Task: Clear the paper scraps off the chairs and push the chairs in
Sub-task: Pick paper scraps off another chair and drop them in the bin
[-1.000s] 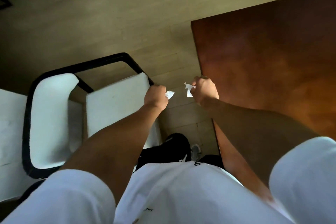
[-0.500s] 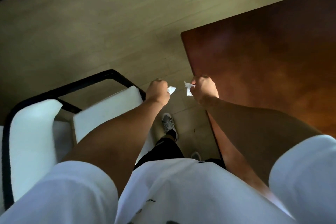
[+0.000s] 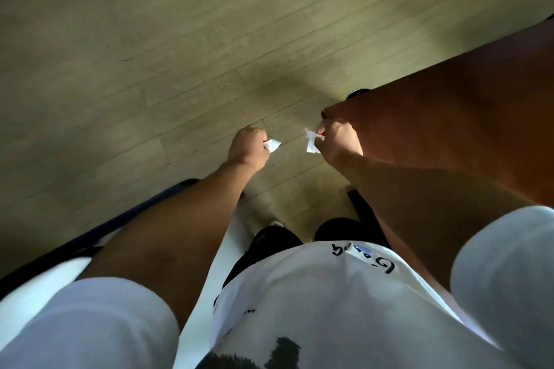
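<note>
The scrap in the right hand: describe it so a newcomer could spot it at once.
Start at the brown table on the right and go to its near corner. Just left of it, the right hand pinches a white scrap over the floor. It is longer and more crumpled than the left hand's scrap.

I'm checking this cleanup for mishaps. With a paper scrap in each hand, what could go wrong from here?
1. The left hand and right hand each pinch a small paper scrap over bare floor; either may drop.
2. The chair sits low at the left, mostly hidden by the arm, so a leg might bump it.
</note>
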